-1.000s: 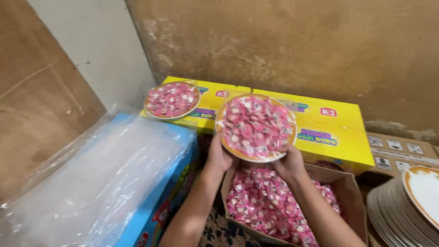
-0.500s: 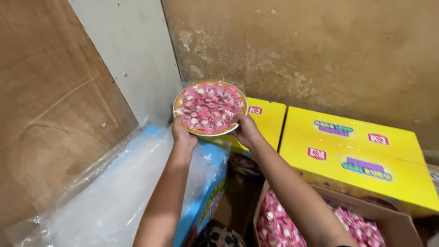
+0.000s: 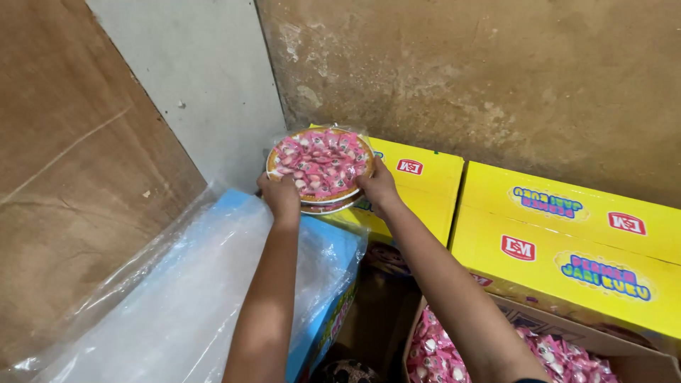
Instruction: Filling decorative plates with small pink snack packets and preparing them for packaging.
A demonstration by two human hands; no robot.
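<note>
A round plate of pink and white wrapped candies (image 3: 320, 163), covered in clear film, is held at its rim by both hands. My left hand (image 3: 281, 195) grips its near left edge and my right hand (image 3: 377, 186) grips its right edge. The plate rests on or just above a second, similar plate (image 3: 332, 206) whose rim shows beneath it, on top of a yellow box (image 3: 418, 186).
A blue box wrapped in clear plastic (image 3: 213, 298) lies at the left below the plates. More yellow boxes (image 3: 567, 241) line the stained wall at the right. An open cardboard box of pink candies (image 3: 553, 354) stands at the bottom right. A brown board (image 3: 71, 177) leans at the left.
Both hands have carried the candy plate from above the open cardboard box leftward and down onto the other plate on the left yellow box. The view has swung left.
</note>
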